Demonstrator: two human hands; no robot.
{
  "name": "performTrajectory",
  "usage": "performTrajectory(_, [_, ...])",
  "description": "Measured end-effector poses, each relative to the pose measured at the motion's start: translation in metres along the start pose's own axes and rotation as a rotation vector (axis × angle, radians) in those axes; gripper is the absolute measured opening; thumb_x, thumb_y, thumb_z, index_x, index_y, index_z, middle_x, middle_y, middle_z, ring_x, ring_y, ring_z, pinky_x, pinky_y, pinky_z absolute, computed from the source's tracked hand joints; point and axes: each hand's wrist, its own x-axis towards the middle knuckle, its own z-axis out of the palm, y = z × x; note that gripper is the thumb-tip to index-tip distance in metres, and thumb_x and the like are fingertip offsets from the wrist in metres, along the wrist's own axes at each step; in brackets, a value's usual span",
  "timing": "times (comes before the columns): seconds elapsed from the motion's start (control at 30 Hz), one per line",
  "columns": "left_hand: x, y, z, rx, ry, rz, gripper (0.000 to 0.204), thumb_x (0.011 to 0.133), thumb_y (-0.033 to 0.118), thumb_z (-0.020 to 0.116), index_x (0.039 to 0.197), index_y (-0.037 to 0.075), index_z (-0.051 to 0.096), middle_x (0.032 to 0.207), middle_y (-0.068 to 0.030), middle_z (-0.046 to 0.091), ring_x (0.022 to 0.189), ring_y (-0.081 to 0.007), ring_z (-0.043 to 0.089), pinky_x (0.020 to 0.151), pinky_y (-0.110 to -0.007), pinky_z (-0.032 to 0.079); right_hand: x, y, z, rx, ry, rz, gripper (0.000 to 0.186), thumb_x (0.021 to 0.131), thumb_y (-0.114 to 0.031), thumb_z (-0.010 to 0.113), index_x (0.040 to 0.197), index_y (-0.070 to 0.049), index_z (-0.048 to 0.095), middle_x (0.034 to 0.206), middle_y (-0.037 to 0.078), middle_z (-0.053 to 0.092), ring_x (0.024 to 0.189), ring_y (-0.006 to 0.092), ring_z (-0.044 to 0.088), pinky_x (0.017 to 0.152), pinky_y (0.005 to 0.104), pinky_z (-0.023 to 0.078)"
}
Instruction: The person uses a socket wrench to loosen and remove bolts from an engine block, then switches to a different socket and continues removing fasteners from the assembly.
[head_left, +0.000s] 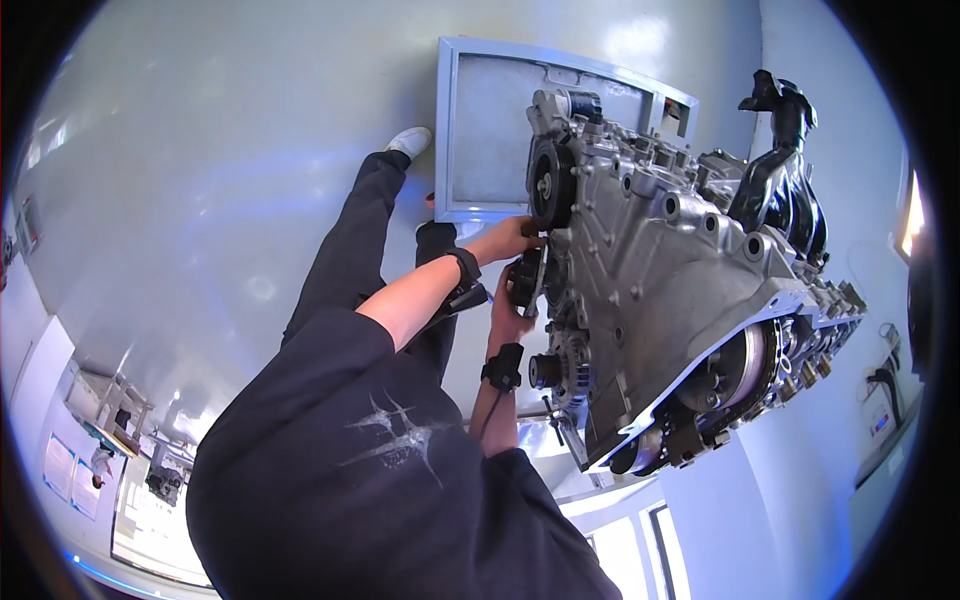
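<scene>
A large silver-grey engine (650, 260) stands at the right, with its side toward me. My right hand (513, 312) is wrapped round a black, round part with a silvery metal edge (524, 280), held close against the engine's side. Just above it, my left hand (503, 238) has its fingers pinched at the part's upper end, below a black ribbed pulley (552, 185). What those left fingertips grip is too small to make out. Under the round part sits an alternator (572, 368) with a small dark pulley. Both my wrists carry black strapped devices.
A blue-grey metal frame (447, 130) with a flat panel lies behind the engine, near my feet. A black intake manifold (785, 190) rises from the engine's far side. Its open lower end shows a chain and gears (735, 375). A T-shaped handle (565, 428) juts out below the alternator.
</scene>
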Motion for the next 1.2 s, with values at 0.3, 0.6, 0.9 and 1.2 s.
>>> performTrajectory(0.3, [-0.001,0.005,-0.005,0.187,-0.046,-0.16,0.038,0.079,0.035,0.066,0.09,-0.001,0.067,0.08,-0.017,0.067,0.075,-0.0274,0.065,0.069,-0.036,0.047,0.006,0.0,-0.002,-0.024,-0.021,-0.015,0.04,0.081,-0.021,0.041,0.109,0.004,0.054,0.11,0.019,0.059,0.109,0.0334,0.054,0.097,0.059,0.038])
performTrajectory(0.6, [-0.005,0.014,-0.01,0.226,-0.052,-0.221,0.037,0.079,0.032,0.065,0.092,-0.002,0.066,0.081,-0.0171,0.067,0.077,-0.026,0.064,0.07,-0.035,0.047,0.012,-0.005,-0.008,-0.038,-0.064,0.009,0.044,0.081,-0.022,0.04,0.112,0.006,0.053,0.112,0.021,0.058,0.109,0.0356,0.053,0.098,0.0598,0.037])
performTrajectory(0.9, [-0.002,0.014,-0.017,0.109,-0.095,-0.157,0.033,0.079,0.03,0.068,0.094,0.0,0.068,0.081,-0.0155,0.066,0.075,-0.0236,0.062,0.071,-0.035,0.047,0.001,0.005,-0.004,-0.029,-0.072,0.003,0.043,0.081,-0.02,0.04,0.113,0.006,0.052,0.111,0.021,0.058,0.108,0.0363,0.053,0.096,0.0591,0.039])
performTrajectory(1.2, [0.004,0.011,-0.019,0.168,-0.16,-0.232,0.031,0.08,0.026,0.068,0.094,-0.001,0.068,0.088,-0.0144,0.067,0.081,-0.0213,0.061,0.076,-0.033,0.046,0.002,0.002,-0.005,-0.026,-0.089,0.027,0.044,0.082,-0.022,0.04,0.115,0.005,0.052,0.111,0.021,0.058,0.109,0.0371,0.053,0.096,0.0589,0.039])
